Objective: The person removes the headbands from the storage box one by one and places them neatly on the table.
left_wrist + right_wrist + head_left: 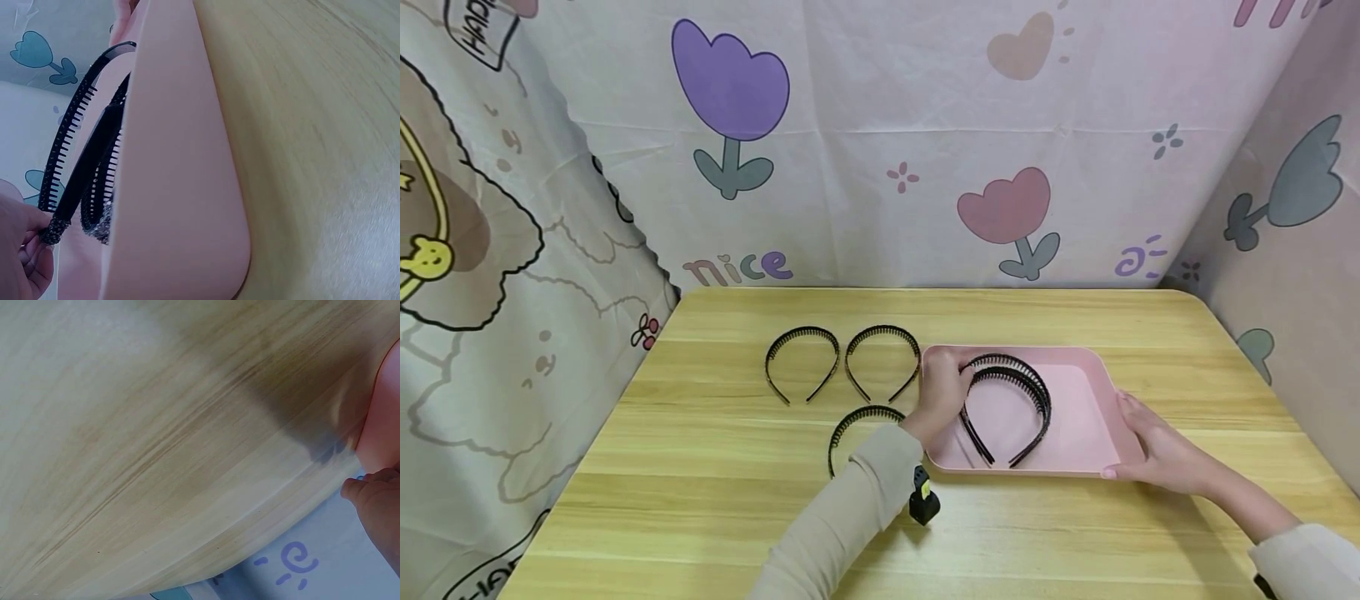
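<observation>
My left hand (942, 390) reaches over the left side of a pink tray (1078, 417) and pinches a black toothed headband (81, 169) by its side. In the left wrist view, finger and thumb close on a glittery part of that headband, which stands tilted within the tray. Another black headband (1009, 375) lies in the tray, closely overlapped with the held one. At the tray's right end, my right hand (1165, 450) grips the wall, thumb near the front corner and fingers along the side. The right wrist view shows only part of this hand (381, 503).
Left of the tray, two black headbands (802, 331) (882, 330) lie side by side on the wooden table (700, 483). Nearer me is a third headband (865, 411), partly hidden by my left sleeve (850, 517). A patterned cloth (850, 208) hangs behind the table.
</observation>
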### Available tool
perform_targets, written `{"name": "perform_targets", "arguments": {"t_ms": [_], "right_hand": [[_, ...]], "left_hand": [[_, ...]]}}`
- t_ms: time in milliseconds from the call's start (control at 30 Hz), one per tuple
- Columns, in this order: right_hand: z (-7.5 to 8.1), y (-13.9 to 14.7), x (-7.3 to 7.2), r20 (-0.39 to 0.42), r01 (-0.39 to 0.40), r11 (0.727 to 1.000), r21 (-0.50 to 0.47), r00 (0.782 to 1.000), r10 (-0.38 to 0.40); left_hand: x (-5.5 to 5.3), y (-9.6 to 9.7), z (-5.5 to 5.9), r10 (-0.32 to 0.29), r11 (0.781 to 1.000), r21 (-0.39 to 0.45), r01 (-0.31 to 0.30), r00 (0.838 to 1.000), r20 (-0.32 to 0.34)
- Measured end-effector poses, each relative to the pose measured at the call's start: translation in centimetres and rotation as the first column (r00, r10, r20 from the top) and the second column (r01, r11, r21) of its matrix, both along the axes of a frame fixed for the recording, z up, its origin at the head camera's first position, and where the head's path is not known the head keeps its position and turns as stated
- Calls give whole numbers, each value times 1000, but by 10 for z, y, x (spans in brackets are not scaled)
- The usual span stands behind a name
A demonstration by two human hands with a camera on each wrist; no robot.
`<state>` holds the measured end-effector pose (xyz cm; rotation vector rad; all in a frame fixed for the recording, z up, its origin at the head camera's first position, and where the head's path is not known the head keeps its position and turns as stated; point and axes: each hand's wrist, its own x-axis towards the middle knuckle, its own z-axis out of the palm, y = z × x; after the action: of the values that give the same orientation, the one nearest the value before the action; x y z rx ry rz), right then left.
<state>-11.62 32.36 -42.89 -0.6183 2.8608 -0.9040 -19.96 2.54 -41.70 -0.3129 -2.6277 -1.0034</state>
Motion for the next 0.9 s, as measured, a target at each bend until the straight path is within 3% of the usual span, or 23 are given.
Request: {"name": "perform_targets", "arguments": {"t_ms": [267, 500, 900], "right_hand": [[-1, 0, 0, -4, 2, 1000, 4, 1000, -2], [-1, 0, 0, 4, 5, 1000, 3, 1000, -5], [-1, 1, 0, -6, -5, 1000, -4, 1000, 5]], "left_hand": [[-1, -6, 5, -54, 995, 90, 48, 996, 68], [-1, -12, 11, -49, 992, 124, 32, 989, 139], [-4, -29, 14, -64, 985, 169, 35, 983, 169]]}}
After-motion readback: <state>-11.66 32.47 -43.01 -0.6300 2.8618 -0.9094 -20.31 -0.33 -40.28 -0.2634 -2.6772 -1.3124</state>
